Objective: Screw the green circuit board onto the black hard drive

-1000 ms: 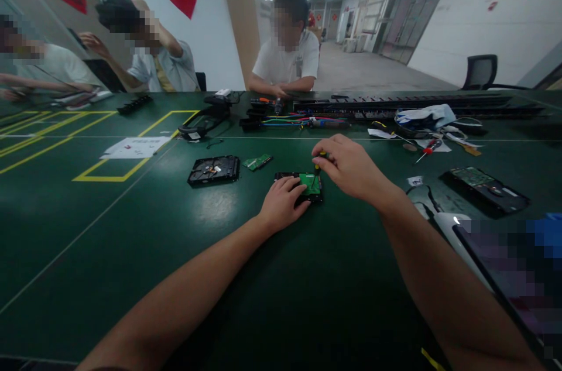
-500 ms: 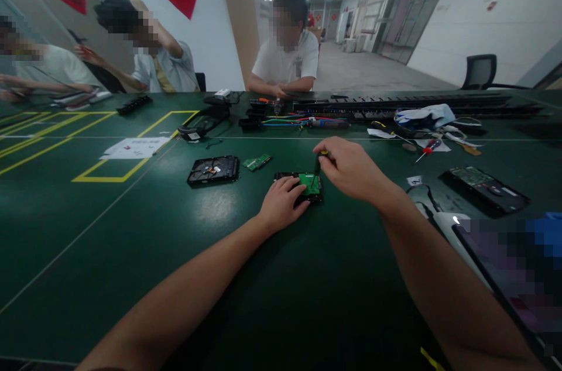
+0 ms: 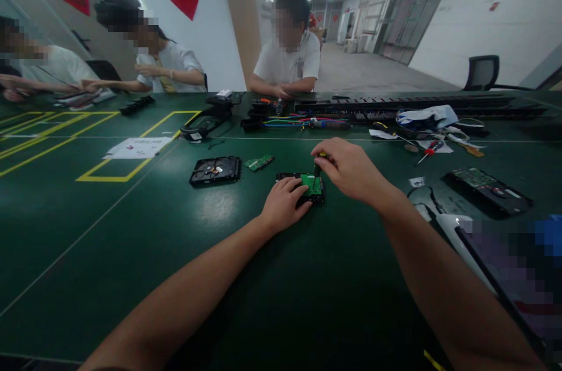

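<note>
A black hard drive (image 3: pixel 319 198) with a green circuit board (image 3: pixel 309 181) lies in front of me on the table. My left hand (image 3: pixel 283 204) grips it from the left, fingers across its top and thumb along the near edge, covering its left part. My right hand (image 3: pixel 349 171) is closed around the handle of a small screwdriver (image 3: pixel 317 171), black and yellow. The screwdriver stands nearly upright with its tip down at the green board; whether it sits in a screw is too small to tell. Left of the drive are a loose green circuit board (image 3: pixel 259 162) and another hard drive (image 3: pixel 215 171).
On the right lie another drive (image 3: pixel 487 191), a red-handled screwdriver (image 3: pixel 429 152) and a device with a screen (image 3: pixel 504 277). Cables (image 3: pixel 290 124) and long black strips (image 3: pixel 404 105) line the far edge. A person (image 3: pixel 287 61) leans there; two others sit at left.
My hands, the drive and the screwdriver keep nearly the same positions. The view has shifted slightly. At the left, a seated person has lowered a raised arm.
</note>
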### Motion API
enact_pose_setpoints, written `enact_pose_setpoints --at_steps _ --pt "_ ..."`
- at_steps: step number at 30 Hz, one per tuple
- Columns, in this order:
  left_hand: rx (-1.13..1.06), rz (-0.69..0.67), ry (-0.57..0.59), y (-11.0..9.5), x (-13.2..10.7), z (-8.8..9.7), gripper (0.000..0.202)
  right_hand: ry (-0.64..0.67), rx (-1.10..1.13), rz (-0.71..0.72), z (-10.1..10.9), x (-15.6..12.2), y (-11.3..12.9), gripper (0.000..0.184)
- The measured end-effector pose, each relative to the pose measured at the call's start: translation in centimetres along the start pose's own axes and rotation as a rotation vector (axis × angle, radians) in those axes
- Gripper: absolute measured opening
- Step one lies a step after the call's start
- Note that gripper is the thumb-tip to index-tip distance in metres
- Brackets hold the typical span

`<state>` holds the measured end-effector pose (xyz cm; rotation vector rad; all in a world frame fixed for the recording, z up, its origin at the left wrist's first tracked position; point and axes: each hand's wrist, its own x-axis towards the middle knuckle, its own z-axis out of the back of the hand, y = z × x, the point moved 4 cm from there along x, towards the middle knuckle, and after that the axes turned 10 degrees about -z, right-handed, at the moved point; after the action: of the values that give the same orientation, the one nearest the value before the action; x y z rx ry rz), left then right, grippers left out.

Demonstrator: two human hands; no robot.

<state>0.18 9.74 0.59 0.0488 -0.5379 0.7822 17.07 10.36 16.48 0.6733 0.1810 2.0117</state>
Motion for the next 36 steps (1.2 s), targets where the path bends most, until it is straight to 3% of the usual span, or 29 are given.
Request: enact_pose_setpoints --at_steps 9,20,26,36 --pt "0.005 -0.003 0.007 0.1 0.1 0.0 0.045 -0.032 0.043 -0.041 -0.2 0.4 -0.5 0.01" --pt "-0.004 -0.004 -0.002 -0.1 0.2 0.3 0.044 -0.044 0.037 0.017 -0.4 0.3 0.4 0.007" --pt "-0.026 0.003 -0.014 0.1 0.1 0.0 0.045 -0.041 0.076 0.074 -1.2 -1.0 -0.2 0.02" --pt "-0.017 -0.001 -0.01 0.0 0.1 0.1 0.043 -0.118 0.169 -0.01 -2.7 -3.0 -2.7 0.035"
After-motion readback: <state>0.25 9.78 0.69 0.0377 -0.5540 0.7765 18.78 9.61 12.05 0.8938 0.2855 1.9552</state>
